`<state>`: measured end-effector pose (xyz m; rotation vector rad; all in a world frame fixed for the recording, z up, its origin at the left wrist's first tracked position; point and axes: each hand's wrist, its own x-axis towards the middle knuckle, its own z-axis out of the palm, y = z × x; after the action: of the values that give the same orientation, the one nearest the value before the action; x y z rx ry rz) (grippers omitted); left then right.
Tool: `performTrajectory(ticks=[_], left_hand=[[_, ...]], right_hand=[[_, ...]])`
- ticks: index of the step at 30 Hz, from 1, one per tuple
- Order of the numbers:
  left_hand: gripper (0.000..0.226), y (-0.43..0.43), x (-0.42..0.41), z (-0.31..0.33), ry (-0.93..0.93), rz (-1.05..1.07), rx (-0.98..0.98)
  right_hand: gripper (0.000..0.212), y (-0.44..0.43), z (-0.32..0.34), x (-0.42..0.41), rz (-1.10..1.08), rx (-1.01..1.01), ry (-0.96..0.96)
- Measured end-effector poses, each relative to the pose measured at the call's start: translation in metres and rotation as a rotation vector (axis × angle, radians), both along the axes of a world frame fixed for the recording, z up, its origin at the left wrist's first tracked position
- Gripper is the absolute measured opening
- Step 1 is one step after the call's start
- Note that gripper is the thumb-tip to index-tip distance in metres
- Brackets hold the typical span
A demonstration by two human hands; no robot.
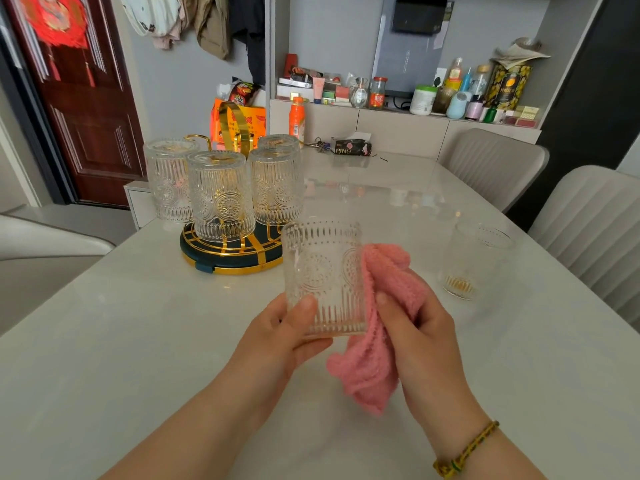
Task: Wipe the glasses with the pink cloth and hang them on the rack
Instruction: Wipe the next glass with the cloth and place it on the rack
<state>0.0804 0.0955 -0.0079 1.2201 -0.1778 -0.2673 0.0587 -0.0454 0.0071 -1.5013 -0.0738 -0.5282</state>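
Pale, glossy stone makes up the worktop (138,341), which reflects the clutter at its far end. Behind it to the left stands a dark red door (86,116) with a red ornament hung on it, and clothes hang on the grey wall beside it. A recessed shelf (381,114) at the back is crowded with bottles, jars and boxes. Two grey padded chairs (588,230) stand along the right edge.

On the left of the worktop stands the rack (225,252), with a round dark green base trimmed in gold and gold arms. Four hung glasses (220,195) sit on it upside down.

Near the front, above the worktop, the left hand (287,334) grips the held glass (323,275) low on its side, thumb toward the camera. It is clear, upright, mouth up, embossed with ribs and round medallions. The right hand (422,327), with a braided bracelet (464,452) on its wrist, clutches the pink cloth (370,368) and presses it against the glass's right side; a fold hangs below. To the right a spare glass (474,261) stands upright on the worktop, apart from both hands.
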Motion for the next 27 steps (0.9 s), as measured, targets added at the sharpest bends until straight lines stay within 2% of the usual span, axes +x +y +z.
performTrajectory(ticks=[1, 5, 7, 9, 13, 18, 22, 24, 27], left_hand=[[0.078, -0.001, 0.001, -0.001, 0.007, 0.018, 0.022], [0.059, -0.005, 0.002, -0.003, 0.082, -0.035, 0.070], [0.066, -0.005, 0.000, -0.005, 0.014, -0.113, 0.126], [0.085, -0.004, -0.001, -0.006, -0.039, -0.161, 0.134], [0.090, -0.001, 0.000, -0.005, -0.026, -0.197, 0.033], [0.101, -0.003, -0.005, 0.001, -0.016, -0.267, -0.062], [0.097, 0.001, 0.001, -0.001, 0.056, -0.203, -0.181], [0.094, 0.004, 0.005, -0.003, 0.093, -0.168, -0.203], [0.085, 0.004, 0.004, -0.001, 0.050, -0.212, -0.144]], right_hand=[[0.034, -0.001, -0.001, 0.000, -0.024, -0.022, -0.020], [0.027, 0.001, -0.003, 0.000, -0.111, -0.179, -0.110], [0.029, 0.004, -0.004, -0.002, -0.107, -0.290, -0.153], [0.031, 0.006, -0.003, -0.004, -0.080, -0.386, -0.196], [0.046, 0.000, 0.003, -0.007, -0.108, -0.231, -0.222], [0.030, -0.008, 0.005, -0.002, -0.163, -0.040, -0.132], [0.023, -0.002, -0.001, 0.000, -0.057, -0.075, 0.006], [0.023, 0.003, -0.002, -0.003, -0.019, -0.144, -0.031], [0.020, 0.008, 0.000, -0.009, -0.052, -0.224, -0.188]])
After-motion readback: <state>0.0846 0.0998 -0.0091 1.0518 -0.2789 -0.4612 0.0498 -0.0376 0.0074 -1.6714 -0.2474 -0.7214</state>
